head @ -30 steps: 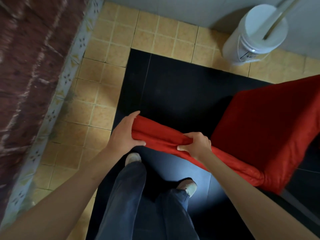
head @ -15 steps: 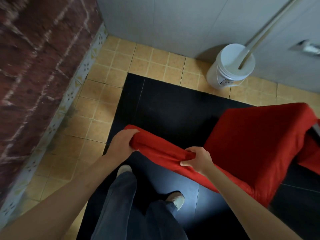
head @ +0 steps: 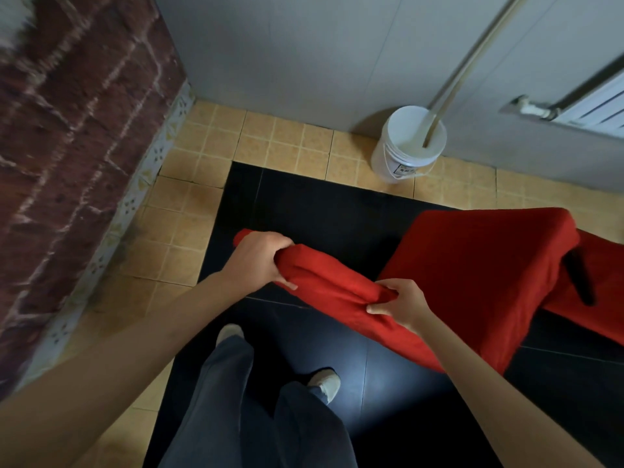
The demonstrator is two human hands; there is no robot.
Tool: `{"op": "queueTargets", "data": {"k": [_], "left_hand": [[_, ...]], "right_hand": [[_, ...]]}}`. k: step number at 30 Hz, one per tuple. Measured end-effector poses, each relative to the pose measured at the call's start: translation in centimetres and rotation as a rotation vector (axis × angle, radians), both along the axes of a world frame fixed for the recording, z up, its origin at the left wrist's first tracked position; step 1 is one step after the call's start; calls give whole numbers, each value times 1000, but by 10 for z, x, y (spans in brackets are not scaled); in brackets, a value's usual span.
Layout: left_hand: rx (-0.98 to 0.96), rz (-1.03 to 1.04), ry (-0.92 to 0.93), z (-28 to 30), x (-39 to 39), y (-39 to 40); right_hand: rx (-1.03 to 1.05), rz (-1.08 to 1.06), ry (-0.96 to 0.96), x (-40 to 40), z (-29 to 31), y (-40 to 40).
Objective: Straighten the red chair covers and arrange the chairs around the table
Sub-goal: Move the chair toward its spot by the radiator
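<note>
Red cover (head: 337, 292) on the chair (head: 479, 265), seen from above on the dark floor (head: 304, 204). The bunched top edge of the cover runs as a roll from the chair's backrest toward the person's feet, left of the covered seat. The left hand (head: 260, 261) clenches the far end of the roll, fingers wrapped over the cloth; the right hand (head: 401, 304) pinches a fold nearer the seat, thumb and fingers closed on the fabric. Compared with one second earlier, the left hand has shifted from a loose thumb-and-finger hold to a full wrap over the roll's end, the right hand stays on its fold, and the view has lifted to take in more of the wall (head: 304, 55) behind the chair. In judgement, the cover is being gathered and tugged along the backrest, so straightening is under way and not finished; the cloth remains rumpled between the hands, and placing the chair at a table, which is not in view, is yet to come. A second red drape (head: 604, 282) and a dark leg (head: 579, 278) lie right of the chair. A white bucket (head: 405, 146) holding a pale pole (head: 472, 59) stands beyond the chair against the wall; its small label is too small to read. No other writing is visible.
</note>
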State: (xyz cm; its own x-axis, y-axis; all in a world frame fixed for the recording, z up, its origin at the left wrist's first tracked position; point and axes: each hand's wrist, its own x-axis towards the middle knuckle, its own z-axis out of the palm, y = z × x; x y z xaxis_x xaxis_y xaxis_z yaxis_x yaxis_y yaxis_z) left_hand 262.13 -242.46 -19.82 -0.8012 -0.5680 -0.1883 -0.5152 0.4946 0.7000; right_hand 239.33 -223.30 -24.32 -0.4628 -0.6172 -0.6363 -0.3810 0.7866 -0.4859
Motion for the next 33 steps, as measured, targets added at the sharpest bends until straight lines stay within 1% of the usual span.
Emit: {"op": "queueTargets", "data": {"k": [5, 11, 15, 19, 22, 25, 26, 30, 33], "left_hand": [[38, 23, 32, 25, -22, 19], [52, 57, 62, 54, -45, 45], [34, 66, 89, 69, -57, 65], [26, 17, 121, 84, -72, 84], [20, 10, 144, 95, -84, 97], [20, 27, 175, 102, -91, 113], [30, 33, 187, 103, -93, 118], [61, 48, 234, 106, -98, 134], [76, 40, 276, 101, -103, 142]], "right_hand": [[-29, -38, -13, -16, 24, 17], [-7, -39, -95, -34, 57, 39], [-31, 26, -148, -35, 81, 46], [-45, 100, -184, -35, 104, 51], [-82, 136, -94, -34, 117, 58], [-145, 156, 111, -28, 125, 69], [-161, 136, 143, -28, 127, 73], [-208, 51, 123, -30, 136, 93], [-232, 32, 94, -37, 139, 103]]}}
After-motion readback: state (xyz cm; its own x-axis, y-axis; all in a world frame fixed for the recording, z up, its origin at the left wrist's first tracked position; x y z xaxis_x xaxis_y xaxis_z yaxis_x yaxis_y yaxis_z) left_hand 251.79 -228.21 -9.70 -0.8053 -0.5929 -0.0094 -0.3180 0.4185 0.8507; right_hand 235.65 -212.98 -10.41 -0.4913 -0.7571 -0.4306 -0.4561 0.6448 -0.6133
